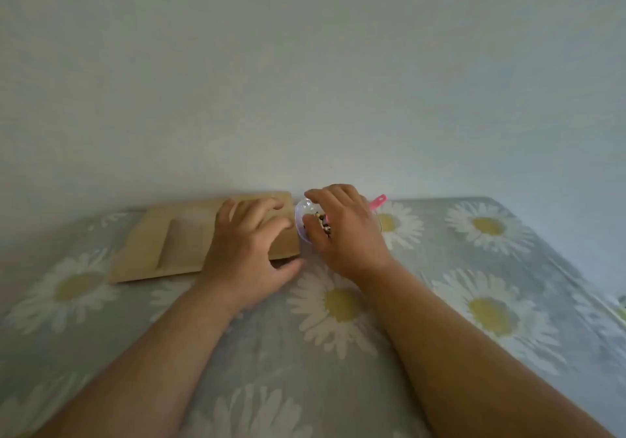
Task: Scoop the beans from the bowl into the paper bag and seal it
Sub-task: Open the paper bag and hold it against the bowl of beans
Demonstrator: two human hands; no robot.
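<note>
A: Location of the paper bag (162, 244)?
B: Flat on the daisy-print cloth (338, 353), far left, against the wall.
A: Left hand (249, 251)?
B: Fingers spread, palm down on the bag's right end; nothing gripped.
A: Right hand (345, 231)?
B: Cupped over the clear bowl (301, 215) of beans (320, 222), just right of the bag. Grip cannot be confirmed. A pink handle (377, 202) projects beyond it.
</note>
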